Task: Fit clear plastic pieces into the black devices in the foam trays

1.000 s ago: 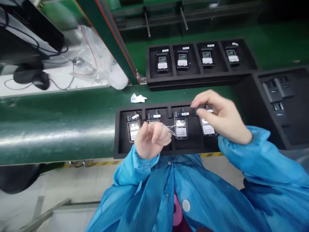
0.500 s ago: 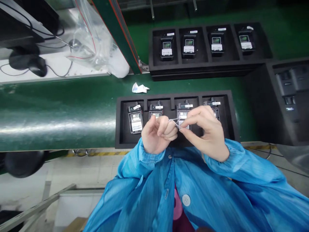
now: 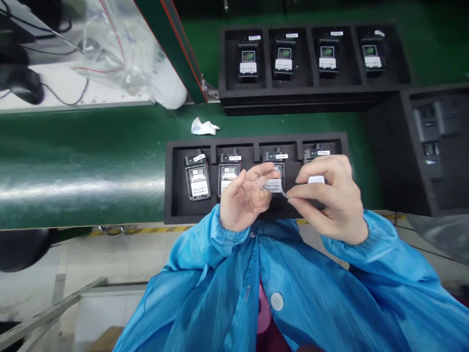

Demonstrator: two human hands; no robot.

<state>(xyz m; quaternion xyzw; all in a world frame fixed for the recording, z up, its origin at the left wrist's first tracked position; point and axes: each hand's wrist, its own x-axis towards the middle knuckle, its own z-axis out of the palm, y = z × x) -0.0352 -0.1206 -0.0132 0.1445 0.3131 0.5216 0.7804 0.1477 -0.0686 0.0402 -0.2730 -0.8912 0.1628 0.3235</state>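
Above the near black tray [image 3: 169,186], the right hand [image 3: 331,198] pinches, thumb and forefinger together, thin white strands [image 3: 283,192] stretching from the left hand's [image 3: 245,200] loosely parted fingers, seemingly separating one, which next calls for a light, steady pull.

Your blue coat [image 3: 205,303] was shiny cloth, your black tray [image 3: 169,188] looked like dull foam, and the green table [image 3: 91,156] shone smooth

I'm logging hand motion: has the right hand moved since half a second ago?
Yes, rightward: the right hand had its fingertips over the third device from the left in the front tray; now they are just past that device's right edge.
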